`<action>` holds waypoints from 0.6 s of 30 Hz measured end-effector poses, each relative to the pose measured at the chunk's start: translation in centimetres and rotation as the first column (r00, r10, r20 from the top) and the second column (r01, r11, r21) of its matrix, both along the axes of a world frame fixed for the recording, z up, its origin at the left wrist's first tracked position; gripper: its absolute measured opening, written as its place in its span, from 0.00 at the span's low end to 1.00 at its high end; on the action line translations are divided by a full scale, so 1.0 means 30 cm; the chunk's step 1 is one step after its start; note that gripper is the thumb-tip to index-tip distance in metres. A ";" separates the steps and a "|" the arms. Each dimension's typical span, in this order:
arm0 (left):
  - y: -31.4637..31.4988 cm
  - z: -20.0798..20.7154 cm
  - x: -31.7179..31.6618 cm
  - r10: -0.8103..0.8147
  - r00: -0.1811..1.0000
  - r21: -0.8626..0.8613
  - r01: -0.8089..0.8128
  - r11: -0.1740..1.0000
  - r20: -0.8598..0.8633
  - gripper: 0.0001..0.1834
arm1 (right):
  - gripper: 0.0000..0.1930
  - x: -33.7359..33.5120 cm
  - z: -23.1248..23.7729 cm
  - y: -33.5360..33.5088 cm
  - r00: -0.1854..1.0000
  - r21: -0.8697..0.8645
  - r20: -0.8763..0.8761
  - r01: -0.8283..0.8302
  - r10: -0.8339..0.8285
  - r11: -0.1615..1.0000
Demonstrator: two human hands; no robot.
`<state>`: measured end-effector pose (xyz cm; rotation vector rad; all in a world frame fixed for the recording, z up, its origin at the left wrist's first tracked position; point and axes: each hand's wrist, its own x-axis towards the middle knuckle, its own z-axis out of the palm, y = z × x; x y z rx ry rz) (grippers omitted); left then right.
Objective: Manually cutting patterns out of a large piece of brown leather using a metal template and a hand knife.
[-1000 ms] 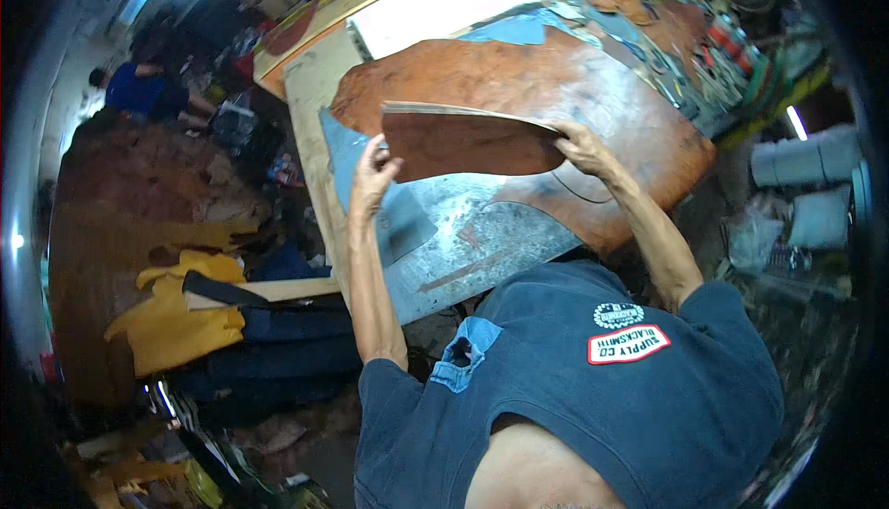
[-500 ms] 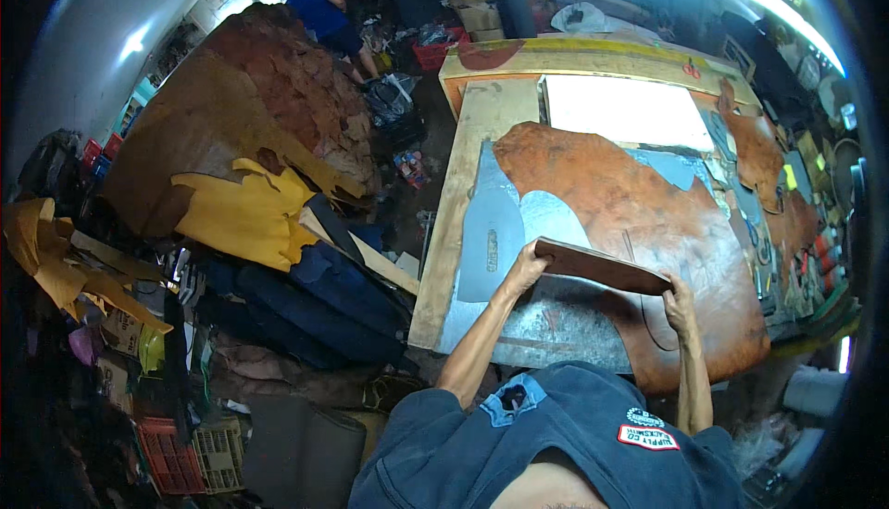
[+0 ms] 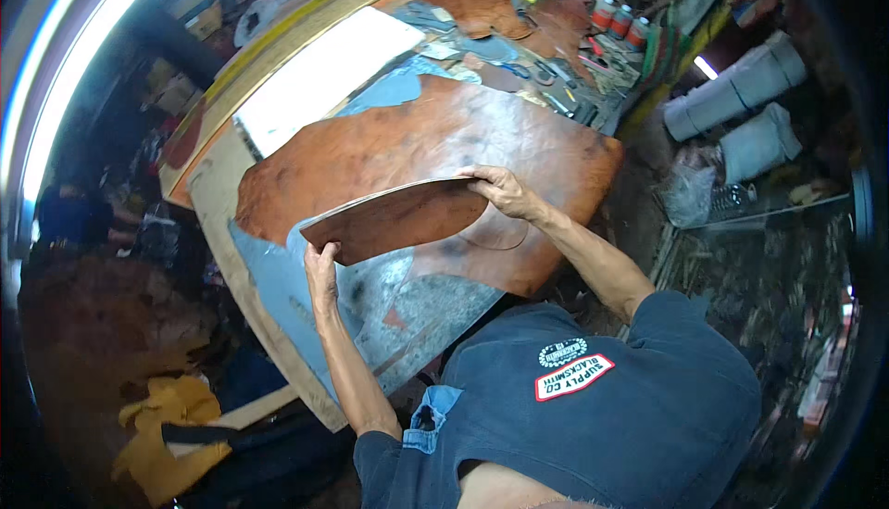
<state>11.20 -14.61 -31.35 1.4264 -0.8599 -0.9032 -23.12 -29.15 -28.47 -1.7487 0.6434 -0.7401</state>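
Note:
A dark brown piece of leather (image 3: pixel 398 220) with a pale, curved far edge is stretched between my two hands above the worktable. My left hand (image 3: pixel 321 263) pinches its near left corner. At its far right end my right hand (image 3: pixel 500 189) grips it, thumb and fingers closed on the edge. Beneath it spreads a large reddish-brown hide (image 3: pixel 370 143), shiny in places and mottled with dark spots. Grey-blue sheet material (image 3: pixel 278 268) lies under the hide at the table's left side. A thin cord-like loop on the hide is partly covered by my right forearm.
A white board (image 3: pixel 329 74) lies at the table's far side. Pliers, blades and other tools (image 3: pixel 556 92) are scattered at the far right, beside several red-labelled bottles (image 3: pixel 620 23). Wrapped rolls (image 3: pixel 736 87) stand to the right. Yellow leather (image 3: pixel 171 426) lies at lower left.
My view has swung to the right, bringing the tools and wrapped rolls into sight. The held leather has turned so its broad, dark face shows more. Both hands keep their grip.

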 end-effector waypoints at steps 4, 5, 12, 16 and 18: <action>-0.136 -0.145 -0.090 0.089 0.991 0.107 -0.100 0.989 0.105 0.18 | 0.14 -0.110 -0.017 -0.088 0.987 0.171 0.061 0.134 -0.146 0.976; -0.169 -0.186 -0.165 0.198 0.940 0.021 -0.212 0.977 0.277 0.20 | 0.15 -0.151 -0.042 -0.137 0.974 0.179 0.078 0.195 -0.212 0.964; -0.191 -0.262 -0.499 -0.067 0.455 0.218 -0.288 0.933 0.888 0.33 | 0.18 -0.293 -0.089 -0.545 0.823 0.089 0.131 0.545 -0.552 0.834; -0.209 -0.255 -0.495 -0.124 0.436 0.264 -0.277 0.924 0.891 0.31 | 0.23 -0.274 -0.120 -0.864 0.682 0.533 0.465 0.294 -0.565 0.793; -0.232 -0.249 -0.520 -0.127 0.417 0.251 -0.260 0.932 0.900 0.30 | 0.26 -0.294 -0.174 -1.056 0.615 0.479 0.567 0.294 -0.547 0.827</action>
